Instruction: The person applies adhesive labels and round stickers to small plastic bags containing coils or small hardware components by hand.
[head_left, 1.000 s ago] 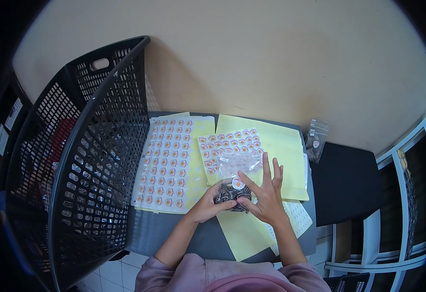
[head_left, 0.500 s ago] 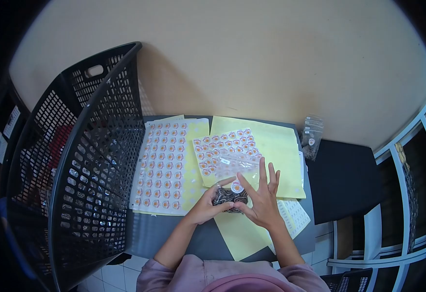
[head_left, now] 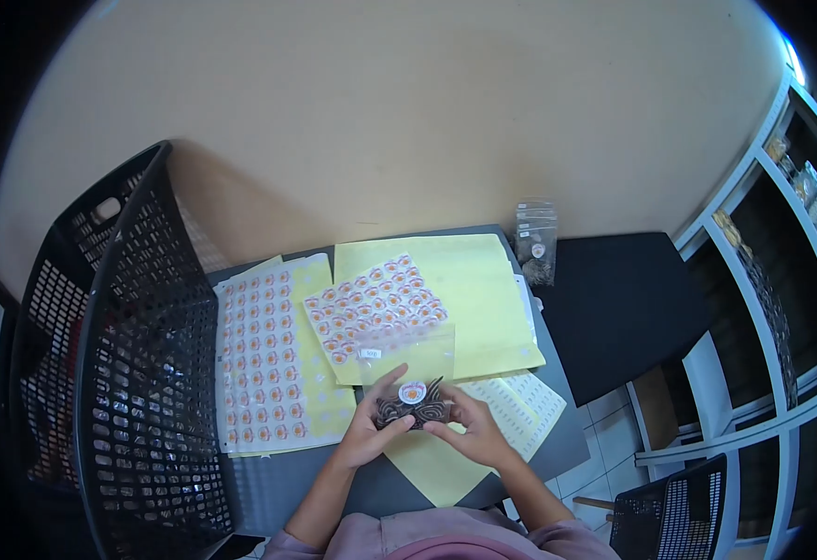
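Note:
A clear zip bag with dark, striped, coiled pieces in its lower part stands between my two hands. On its front is a round white sticker with an orange and red print, and a small white label sits near the top left. My left hand grips the bag's left side, thumb in front. At the right side my right hand holds it, thumb on the lower front and fingers partly hidden behind. Just beyond the bag lies a sheet of round stickers.
A larger sticker sheet and yellow backing paper cover much of the grey table. Small labels lie at right. Filled bags rest by the wall. A tall black basket stands left, shelves right.
My right hand's spread fingers have closed around the bag's side. The sticker now shows on the bag's middle, and the bag stands more upright. The view has turned to the right.

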Available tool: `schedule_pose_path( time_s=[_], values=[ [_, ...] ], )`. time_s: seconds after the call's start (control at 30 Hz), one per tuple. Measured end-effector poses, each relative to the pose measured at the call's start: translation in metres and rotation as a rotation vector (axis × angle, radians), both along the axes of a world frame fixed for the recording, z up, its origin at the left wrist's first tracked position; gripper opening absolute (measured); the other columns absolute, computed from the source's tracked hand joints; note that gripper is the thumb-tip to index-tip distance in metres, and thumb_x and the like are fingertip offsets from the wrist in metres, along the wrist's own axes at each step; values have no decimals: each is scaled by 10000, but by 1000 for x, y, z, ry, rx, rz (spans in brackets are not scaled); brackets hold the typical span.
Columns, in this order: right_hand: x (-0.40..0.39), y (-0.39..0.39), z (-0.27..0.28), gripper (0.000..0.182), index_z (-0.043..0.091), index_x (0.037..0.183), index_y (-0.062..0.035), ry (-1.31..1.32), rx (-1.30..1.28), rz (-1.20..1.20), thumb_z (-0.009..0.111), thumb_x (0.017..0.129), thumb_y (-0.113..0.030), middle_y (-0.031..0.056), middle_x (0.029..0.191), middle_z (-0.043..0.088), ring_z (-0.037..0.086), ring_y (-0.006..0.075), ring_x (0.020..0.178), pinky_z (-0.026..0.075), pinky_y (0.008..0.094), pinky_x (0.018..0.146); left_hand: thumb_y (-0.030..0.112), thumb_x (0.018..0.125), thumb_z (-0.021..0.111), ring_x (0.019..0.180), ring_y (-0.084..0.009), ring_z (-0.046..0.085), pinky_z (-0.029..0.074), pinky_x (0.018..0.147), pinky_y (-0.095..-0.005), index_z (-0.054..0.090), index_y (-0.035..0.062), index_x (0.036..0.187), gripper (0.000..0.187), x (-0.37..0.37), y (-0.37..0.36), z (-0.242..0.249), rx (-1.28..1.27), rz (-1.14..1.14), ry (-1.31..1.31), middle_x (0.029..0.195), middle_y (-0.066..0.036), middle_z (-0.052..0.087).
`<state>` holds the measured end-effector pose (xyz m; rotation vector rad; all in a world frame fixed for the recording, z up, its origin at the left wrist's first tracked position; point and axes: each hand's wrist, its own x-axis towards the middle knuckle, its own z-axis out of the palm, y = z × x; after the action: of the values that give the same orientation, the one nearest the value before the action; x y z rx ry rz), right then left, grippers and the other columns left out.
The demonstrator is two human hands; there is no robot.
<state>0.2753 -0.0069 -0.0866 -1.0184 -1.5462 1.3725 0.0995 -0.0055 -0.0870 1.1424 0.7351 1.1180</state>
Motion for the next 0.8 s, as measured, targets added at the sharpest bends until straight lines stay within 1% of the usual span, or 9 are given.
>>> schedule_pose_path(
  time_s=[0.1, 0.2, 0.27, 0.3, 0.4, 0.47, 0.53, 0.63, 0.8],
  values=[
    [8, -7, -8, 426, 469, 1110, 46, 17, 4, -73, 649, 741, -69, 110, 922, 586, 565, 115, 824, 475, 259, 701, -16, 759, 561, 1067, -172, 438, 356, 901, -295, 199, 71, 1330, 681, 11, -1, -1, 22, -11, 22, 1185, -137, 431],
    [40, -2, -6, 407, 478, 1094, 43, 15, 82, -235, 649, 738, -57, 82, 865, 588, 558, 107, 787, 473, 253, 690, 16, 757, 572, 1110, -202, 385, 346, 895, -334, 138, 72, 1337, 727, 18, 0, -11, 161, 8, 30, 1262, -158, 355],
    [78, 15, -15, 351, 488, 1073, 39, 91, 220, -486, 607, 744, 11, 38, 797, 552, 528, 89, 726, 454, 232, 661, 52, 750, 593, 1034, -195, 427, 371, 821, -318, 158, 63, 1332, 726, 21, -4, -3, 207, 24, 340, 1252, -132, 378],
    [101, 26, 1, 327, 474, 1053, 38, 38, 276, -578, 588, 746, 36, 45, 835, 545, 523, 85, 744, 443, 221, 656, 73, 742, 605, 972, -187, 446, 375, 761, -297, 210, 57, 1310, 692, 26, -7, 1, 226, 47, 408, 1235, -113, 400],
    [172, 72, -5, 265, 446, 1014, 41, 200, 378, -810, 552, 771, 57, 58, 907, 515, 511, 103, 834, 433, 210, 704, 75, 728, 617, 962, -188, 456, 376, 765, -300, 279, 52, 1268, 637, 46, -23, 12, 253, 100, 593, 1211, -114, 418],
    [219, 104, -30, 324, 469, 1074, 41, 94, 374, -867, 583, 774, -1, 83, 904, 561, 542, 124, 843, 431, 238, 738, 76, 719, 625, 942, -197, 465, 381, 751, -301, 354, 46, 1213, 564, 63, -35, 12, 217, 124, 573, 1168, -117, 441],
    [251, 135, -54, 336, 529, 1039, 25, -170, 391, -903, 639, 738, -77, 87, 858, 593, 566, 143, 829, 432, 269, 742, 73, 716, 627, 931, -202, 468, 387, 737, -305, 400, 46, 1178, 516, 83, -43, 12, 289, 166, 698, 1121, -119, 461],
    [271, 167, -80, 351, 576, 999, -10, -345, 371, -875, 681, 691, -142, 112, 868, 612, 581, 171, 812, 438, 285, 736, 42, 689, 630, 908, -215, 473, 386, 732, -307, 443, 38, 1129, 478, 113, -58, 5, 292, 240, 709, 1081, -122, 481],
    [268, 207, -100, 338, 569, 995, 0, -325, 280, -712, 672, 693, -111, 105, 833, 625, 590, 158, 790, 451, 277, 721, 66, 668, 658, 924, -276, 475, 368, 809, -346, 473, 4, 1077, 453, 147, -79, -12, 398, 392, 874, 1038, -145, 506]
  ],
)
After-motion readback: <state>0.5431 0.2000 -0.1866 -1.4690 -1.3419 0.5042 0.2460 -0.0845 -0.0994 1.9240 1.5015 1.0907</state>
